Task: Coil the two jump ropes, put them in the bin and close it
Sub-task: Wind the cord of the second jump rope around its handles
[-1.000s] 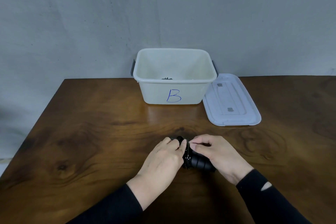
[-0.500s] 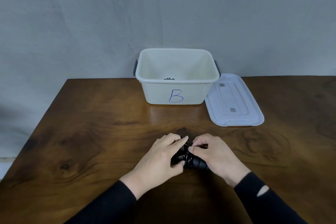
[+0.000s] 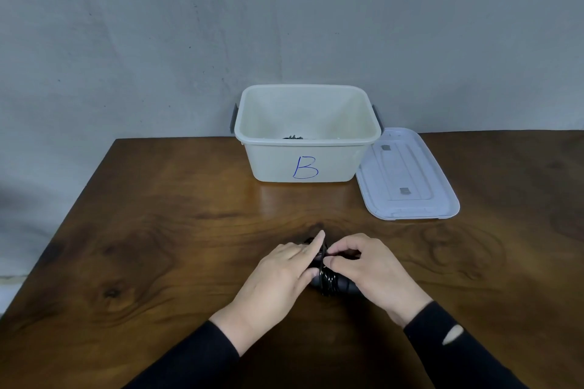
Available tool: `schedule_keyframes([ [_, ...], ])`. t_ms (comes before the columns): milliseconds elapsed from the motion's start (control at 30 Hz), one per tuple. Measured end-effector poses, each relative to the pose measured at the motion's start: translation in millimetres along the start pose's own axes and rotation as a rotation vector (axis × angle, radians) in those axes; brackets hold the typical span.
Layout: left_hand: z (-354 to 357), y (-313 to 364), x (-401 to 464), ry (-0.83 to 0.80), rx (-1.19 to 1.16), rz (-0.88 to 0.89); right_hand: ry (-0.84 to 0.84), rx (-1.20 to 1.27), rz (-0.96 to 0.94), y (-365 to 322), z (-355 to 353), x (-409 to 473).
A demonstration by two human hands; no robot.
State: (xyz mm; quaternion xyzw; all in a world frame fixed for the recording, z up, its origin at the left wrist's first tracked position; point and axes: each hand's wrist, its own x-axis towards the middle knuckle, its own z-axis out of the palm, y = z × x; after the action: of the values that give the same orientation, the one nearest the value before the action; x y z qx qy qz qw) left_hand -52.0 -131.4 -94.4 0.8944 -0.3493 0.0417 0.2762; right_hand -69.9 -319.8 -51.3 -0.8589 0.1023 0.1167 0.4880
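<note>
Head view: both hands work one black jump rope (image 3: 328, 281) low over the table (image 3: 158, 230), near edge, centre. Left hand (image 3: 281, 281) pins the bundle from the left, index finger stretched forward along the cord, probably to stop the wraps slipping. Right hand (image 3: 373, 268) pinches the cord between thumb and fingers, right against the left fingertips; looks like it's tucking or cinching the last turn round the handles. So both hands are clenched on the same rope.

Bin (image 3: 308, 164), marked "B", sits open at the far edge by the wall. Something dark shows just over its front rim, likely the first rope, can't confirm. Lid (image 3: 407, 180) lies flat just right of the bin, touching or nearly so, handy for closing.

Versus a second ago: left index finger has straightened and reached forward, right-hand pinch has tightened in. Bin and lid unchanged.
</note>
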Motion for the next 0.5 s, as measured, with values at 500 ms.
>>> schedule_keyframes([
  [500, -5, 2, 14, 0.007, -0.044, -0.123, 0.076, -0.158, -0.116, 21, 4, -2],
])
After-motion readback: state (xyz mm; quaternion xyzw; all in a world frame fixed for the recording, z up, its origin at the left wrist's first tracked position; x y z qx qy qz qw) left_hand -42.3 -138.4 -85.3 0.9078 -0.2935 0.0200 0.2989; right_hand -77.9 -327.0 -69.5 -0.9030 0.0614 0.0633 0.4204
